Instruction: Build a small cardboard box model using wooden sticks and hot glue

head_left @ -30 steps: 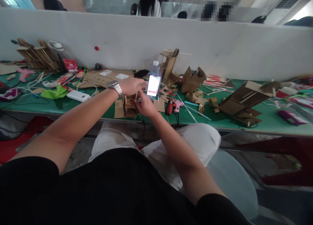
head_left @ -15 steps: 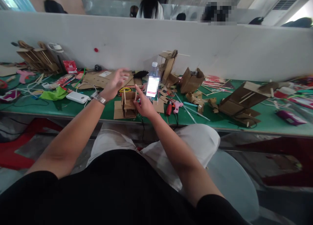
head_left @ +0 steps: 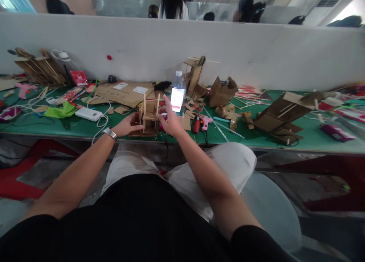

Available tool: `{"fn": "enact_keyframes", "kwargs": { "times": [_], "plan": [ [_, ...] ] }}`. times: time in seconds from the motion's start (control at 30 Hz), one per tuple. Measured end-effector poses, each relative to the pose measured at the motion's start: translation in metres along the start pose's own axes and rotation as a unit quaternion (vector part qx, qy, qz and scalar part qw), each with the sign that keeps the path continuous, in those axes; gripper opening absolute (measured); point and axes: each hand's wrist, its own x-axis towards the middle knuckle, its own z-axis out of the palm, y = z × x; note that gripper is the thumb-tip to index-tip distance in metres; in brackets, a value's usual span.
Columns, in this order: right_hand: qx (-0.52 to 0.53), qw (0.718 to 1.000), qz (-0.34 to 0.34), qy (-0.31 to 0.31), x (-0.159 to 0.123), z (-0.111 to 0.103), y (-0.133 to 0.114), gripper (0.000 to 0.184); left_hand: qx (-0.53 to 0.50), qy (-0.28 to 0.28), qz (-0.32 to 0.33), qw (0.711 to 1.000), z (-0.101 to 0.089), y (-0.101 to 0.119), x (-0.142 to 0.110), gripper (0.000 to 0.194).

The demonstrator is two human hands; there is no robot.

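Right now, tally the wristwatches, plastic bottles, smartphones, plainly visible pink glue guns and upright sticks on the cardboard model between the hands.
Wristwatch: 1
Plastic bottle: 1
Smartphone: 1
Pink glue guns: 2
Upright sticks on cardboard model: 2
Total: 7

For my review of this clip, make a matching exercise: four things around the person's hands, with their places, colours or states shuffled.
Things
1. small cardboard model
2. smartphone
3. wristwatch
4. power bank

Descriptions
A. white, beside a bright green cloth
B. between the left hand and the right hand
C. silver-coloured band
D. screen lit, in front of a clear bottle

Pairs: 1-B, 2-D, 3-C, 4-A
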Motion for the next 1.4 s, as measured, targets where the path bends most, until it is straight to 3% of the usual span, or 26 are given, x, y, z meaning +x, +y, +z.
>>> {"fn": "enact_keyframes", "kwargs": {
  "times": [0.27, 0.57, 0.9, 1.1, 1.23, 1.3, 1.4],
  "plan": [
    [0.123, 0.992, 0.027, 0.025, 0.002, -0.006, -0.005, 0.085, -0.077, 0.014, -0.082, 0.994, -0.003, 0.040, -0.004, 0.080],
    [0.137, 0.991, 0.013, 0.001, -0.007, -0.014, -0.026, 0.072, -0.162, 0.035, -0.148, 0.975, 0.002, 0.064, -0.015, 0.080],
    [0.127, 0.990, -0.003, -0.065, -0.010, -0.017, -0.028, 0.094, -0.193, 0.011, -0.188, 0.963, 0.005, 0.078, -0.023, 0.070],
    [0.143, 0.989, 0.048, -0.003, -0.005, -0.006, -0.022, 0.100, -0.136, 0.002, -0.177, 0.975, 0.006, 0.080, -0.026, 0.078],
    [0.013, 0.995, -0.003, 0.102, -0.010, -0.014, -0.036, 0.086, -0.087, -0.006, -0.167, 0.982, 0.006, 0.085, -0.028, 0.077],
    [-0.078, 0.992, -0.069, 0.070, -0.013, -0.022, -0.049, 0.084, -0.069, -0.009, -0.164, 0.984, 0.007, 0.088, -0.028, 0.077],
    [-0.166, 0.977, -0.116, -0.070, -0.018, -0.027, -0.068, 0.106, -0.045, -0.008, -0.155, 0.987, 0.008, 0.091, -0.028, 0.075]
  ]
}}
